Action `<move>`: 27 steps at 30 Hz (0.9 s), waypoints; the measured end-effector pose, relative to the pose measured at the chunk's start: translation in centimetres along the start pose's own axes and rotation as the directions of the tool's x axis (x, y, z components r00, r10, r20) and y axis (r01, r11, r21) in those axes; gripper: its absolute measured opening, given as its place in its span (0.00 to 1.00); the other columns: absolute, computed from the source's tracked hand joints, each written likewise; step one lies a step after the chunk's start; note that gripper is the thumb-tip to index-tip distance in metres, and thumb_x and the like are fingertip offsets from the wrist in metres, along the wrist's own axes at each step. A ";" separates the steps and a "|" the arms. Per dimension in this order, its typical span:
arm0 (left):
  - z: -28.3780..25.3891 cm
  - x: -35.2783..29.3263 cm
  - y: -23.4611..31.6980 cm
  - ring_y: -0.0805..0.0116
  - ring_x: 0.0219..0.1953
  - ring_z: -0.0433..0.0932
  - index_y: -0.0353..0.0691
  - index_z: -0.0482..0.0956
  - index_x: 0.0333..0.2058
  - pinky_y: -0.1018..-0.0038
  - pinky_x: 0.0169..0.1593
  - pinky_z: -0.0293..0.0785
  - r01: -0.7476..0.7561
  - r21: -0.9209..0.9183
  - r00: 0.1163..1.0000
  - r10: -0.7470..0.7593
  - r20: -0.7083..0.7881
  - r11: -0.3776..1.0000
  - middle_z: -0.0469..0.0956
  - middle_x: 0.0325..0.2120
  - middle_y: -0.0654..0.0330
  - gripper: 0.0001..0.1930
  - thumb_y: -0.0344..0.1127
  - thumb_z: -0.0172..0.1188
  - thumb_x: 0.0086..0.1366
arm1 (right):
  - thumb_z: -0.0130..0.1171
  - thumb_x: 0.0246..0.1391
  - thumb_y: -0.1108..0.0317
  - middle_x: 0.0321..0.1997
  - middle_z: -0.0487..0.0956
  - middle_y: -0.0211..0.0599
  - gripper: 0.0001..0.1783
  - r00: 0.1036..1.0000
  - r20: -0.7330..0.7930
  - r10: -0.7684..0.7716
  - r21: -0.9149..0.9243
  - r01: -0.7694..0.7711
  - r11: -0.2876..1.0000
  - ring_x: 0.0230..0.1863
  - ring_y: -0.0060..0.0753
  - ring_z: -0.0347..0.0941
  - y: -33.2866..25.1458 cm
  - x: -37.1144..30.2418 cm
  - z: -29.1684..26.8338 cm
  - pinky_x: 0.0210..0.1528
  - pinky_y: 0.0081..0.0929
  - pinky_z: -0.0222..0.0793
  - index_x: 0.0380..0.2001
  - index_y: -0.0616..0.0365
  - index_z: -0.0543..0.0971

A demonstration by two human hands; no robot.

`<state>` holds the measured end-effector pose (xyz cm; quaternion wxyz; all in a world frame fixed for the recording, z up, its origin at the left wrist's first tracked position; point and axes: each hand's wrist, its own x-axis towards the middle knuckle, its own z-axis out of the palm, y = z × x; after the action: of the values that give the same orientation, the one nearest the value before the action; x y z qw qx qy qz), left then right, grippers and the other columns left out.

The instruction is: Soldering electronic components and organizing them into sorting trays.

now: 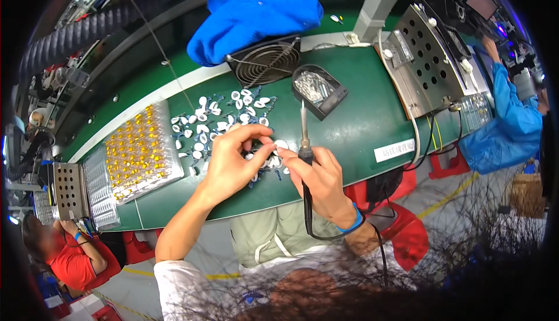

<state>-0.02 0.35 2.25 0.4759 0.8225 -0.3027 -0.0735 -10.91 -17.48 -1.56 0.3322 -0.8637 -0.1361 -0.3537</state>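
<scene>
A soldering iron (304, 131) is gripped in my right hand (321, 182), its bare metal tip pointing up and away and its cable looping down past my wrist. My left hand (230, 161) is closed in a pinch, thumb against index finger. A small white plastic part (282, 145) shows between the fingertips of both hands, apparently in the left pinch; its details are partly hidden. Many similar white rounded parts (202, 129) with dark blue bits lie scattered beyond and beside my left hand. Some sit under my hands on the green bench (361, 117).
A black tray (335, 96) of small metallic pieces stands beyond the iron, beside a black fan (265, 64) with blue cloth (256, 18) behind it. Plastic trays of yellow parts (140, 152) lie left. A perforated metal box (428, 59) stands right. Co-workers sit at both sides.
</scene>
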 end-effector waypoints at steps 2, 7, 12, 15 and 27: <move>-0.3 0.1 0.3 0.77 0.29 0.70 0.38 0.86 0.43 0.78 0.33 0.68 -0.001 0.019 1.000 0.001 0.019 1.000 0.84 0.32 0.64 0.13 0.27 0.72 0.59 | 0.70 0.39 0.84 0.50 0.87 0.32 0.25 1.000 0.021 -0.005 -0.014 0.005 1.000 0.38 0.41 0.76 -0.3 0.2 0.2 0.39 0.36 0.73 0.45 0.57 0.81; -2.8 0.5 0.4 0.65 0.36 0.78 0.38 0.85 0.43 0.72 0.40 0.73 -0.215 0.227 0.946 0.260 -0.193 0.950 0.83 0.36 0.57 0.10 0.26 0.68 0.62 | 0.68 0.43 0.84 0.47 0.86 0.40 0.31 0.999 0.039 0.016 0.049 -0.017 0.999 0.38 0.44 0.77 0.6 0.8 -1.4 0.39 0.35 0.73 0.55 0.58 0.81; -6.4 -1.2 -0.5 0.54 0.48 0.75 0.36 0.84 0.42 0.63 0.52 0.72 -0.195 0.439 0.933 0.304 -0.194 0.877 0.84 0.42 0.57 0.09 0.24 0.66 0.62 | 0.73 0.45 0.77 0.33 0.74 0.37 0.36 0.998 0.013 0.059 -0.306 -0.052 0.951 0.33 0.43 0.70 2.8 1.7 -4.5 0.38 0.37 0.69 0.62 0.56 0.78; -6.1 -2.4 -0.9 0.53 0.50 0.74 0.40 0.84 0.42 0.61 0.57 0.70 -0.269 0.560 0.936 0.350 -0.041 0.784 0.82 0.45 0.58 0.11 0.26 0.68 0.59 | 0.74 0.46 0.72 0.31 0.72 0.37 0.36 0.995 0.061 0.077 -0.329 -0.053 0.943 0.33 0.43 0.69 3.3 1.7 -4.8 0.37 0.37 0.68 0.62 0.56 0.78; -2.6 -2.0 -2.1 0.56 0.47 0.75 0.38 0.83 0.36 0.62 0.48 0.71 -0.239 0.583 0.912 0.386 -0.140 0.776 0.80 0.42 0.60 0.08 0.26 0.71 0.57 | 0.69 0.59 0.66 0.29 0.83 0.42 0.20 0.995 -0.072 0.073 0.164 -0.060 0.985 0.28 0.38 0.78 1.6 -3.5 -5.0 0.31 0.31 0.73 0.50 0.68 0.79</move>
<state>0.35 4.21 1.55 0.2569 0.8645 -0.3814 0.2031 -15.22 -22.06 -2.11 0.4179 -0.8234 -0.1225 -0.3638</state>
